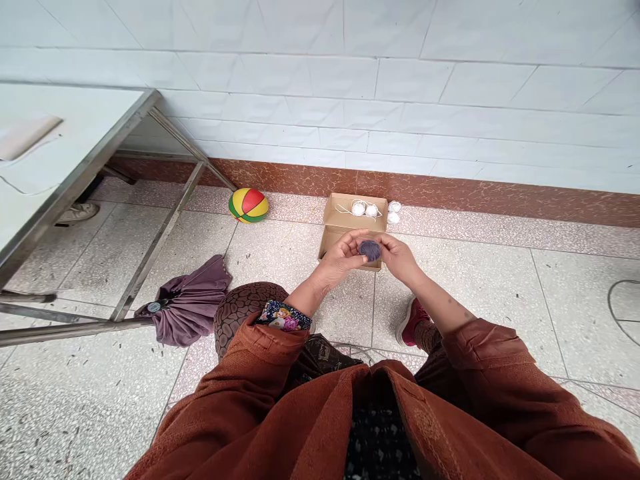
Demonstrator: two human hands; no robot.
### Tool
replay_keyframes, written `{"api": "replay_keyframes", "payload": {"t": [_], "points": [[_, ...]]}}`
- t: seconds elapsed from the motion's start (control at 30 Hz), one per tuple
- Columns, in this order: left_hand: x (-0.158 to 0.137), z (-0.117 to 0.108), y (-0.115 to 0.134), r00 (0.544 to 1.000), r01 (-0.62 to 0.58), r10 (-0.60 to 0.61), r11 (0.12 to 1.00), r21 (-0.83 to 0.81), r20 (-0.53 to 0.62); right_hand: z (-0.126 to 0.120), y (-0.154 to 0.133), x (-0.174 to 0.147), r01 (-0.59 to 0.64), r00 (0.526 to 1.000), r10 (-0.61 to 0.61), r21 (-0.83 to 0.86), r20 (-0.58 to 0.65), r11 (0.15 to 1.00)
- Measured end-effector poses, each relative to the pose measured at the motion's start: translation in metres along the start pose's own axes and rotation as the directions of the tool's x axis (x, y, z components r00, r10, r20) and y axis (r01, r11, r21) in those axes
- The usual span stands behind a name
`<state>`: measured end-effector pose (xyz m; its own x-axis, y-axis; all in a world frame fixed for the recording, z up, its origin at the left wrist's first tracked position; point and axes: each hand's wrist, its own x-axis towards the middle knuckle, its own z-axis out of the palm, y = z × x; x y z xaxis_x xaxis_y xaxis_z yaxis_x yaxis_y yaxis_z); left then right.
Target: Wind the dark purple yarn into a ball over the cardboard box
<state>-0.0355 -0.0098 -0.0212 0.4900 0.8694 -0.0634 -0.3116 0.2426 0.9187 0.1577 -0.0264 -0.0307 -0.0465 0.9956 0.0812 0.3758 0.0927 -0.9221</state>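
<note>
A small ball of dark purple-grey yarn point(370, 250) is held up between my two hands. My left hand point(343, 257) has its fingers curled around the ball's left side, with the thumb along its lower edge. From the right, the fingers of my right hand point(399, 256) pinch at the ball's edge. Below them on the floor is an open cardboard box point(331, 239), partly covered by my hands. White yarn balls point(359, 209) with loose strands lie in its raised lid part, and more white balls point(394, 212) sit just right of it.
A multicoloured ball point(249, 205) rests near the wall. At left stands a metal-framed table point(100, 133), with a folded purple umbrella point(193, 300) by its lower bar. A shoe point(79, 213) shows beneath the table. A dark cable point(614, 300) loops over the floor at right.
</note>
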Motion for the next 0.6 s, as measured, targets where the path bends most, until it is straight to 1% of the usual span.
{"api": "replay_keyframes", "payload": {"t": [0.03,0.1,0.17,0.2,0.27,0.33,0.37,0.43,0.5,0.53,0.6], "points": [[0.001,-0.001,0.0,0.998,-0.016,0.015,1.0,-0.019,-0.057,0.004,0.0,-0.003,0.006,0.999,-0.006,-0.008,0.042,1.0],[0.005,-0.005,-0.002,0.982,-0.032,0.031,0.999,0.001,-0.186,0.009,-0.005,-0.009,0.065,0.99,-0.061,-0.029,0.13,0.997],[0.009,-0.01,-0.005,0.962,-0.013,0.039,0.995,0.096,-0.271,0.008,-0.012,-0.013,0.148,0.971,-0.14,-0.026,0.196,0.989],[0.01,-0.011,-0.007,0.956,0.002,0.046,0.987,0.163,-0.291,0.005,-0.016,-0.013,0.182,0.963,-0.175,-0.016,0.205,0.983],[0.011,-0.012,-0.008,0.959,0.023,0.06,0.957,0.288,-0.276,-0.003,-0.02,-0.01,0.221,0.963,-0.218,-0.005,0.157,0.975],[0.009,-0.009,-0.008,0.979,0.037,0.033,0.942,0.335,-0.201,-0.011,-0.018,-0.004,0.216,0.975,-0.214,-0.02,0.049,0.976],[0.007,-0.008,-0.007,0.989,0.046,0.0,0.948,0.313,-0.146,-0.014,-0.015,-0.001,0.196,0.981,-0.196,-0.034,-0.007,0.98],[0.002,-0.004,-0.005,0.997,0.073,-0.068,0.976,0.204,-0.031,-0.013,-0.007,0.004,0.13,0.988,-0.134,-0.053,-0.082,0.99],[-0.001,-0.002,-0.002,0.996,0.082,-0.084,0.994,0.072,0.029,-0.006,0.001,0.004,0.054,0.994,-0.058,-0.047,-0.089,0.997],[-0.001,-0.002,-0.002,0.997,0.069,-0.07,0.997,0.019,0.021,-0.002,0.003,0.003,0.027,0.997,-0.03,-0.041,-0.064,0.999],[0.001,-0.004,-0.001,0.998,0.02,-0.023,0.999,-0.037,-0.064,0.007,0.004,-0.003,0.016,1.0,-0.015,-0.039,0.028,0.999]]}}
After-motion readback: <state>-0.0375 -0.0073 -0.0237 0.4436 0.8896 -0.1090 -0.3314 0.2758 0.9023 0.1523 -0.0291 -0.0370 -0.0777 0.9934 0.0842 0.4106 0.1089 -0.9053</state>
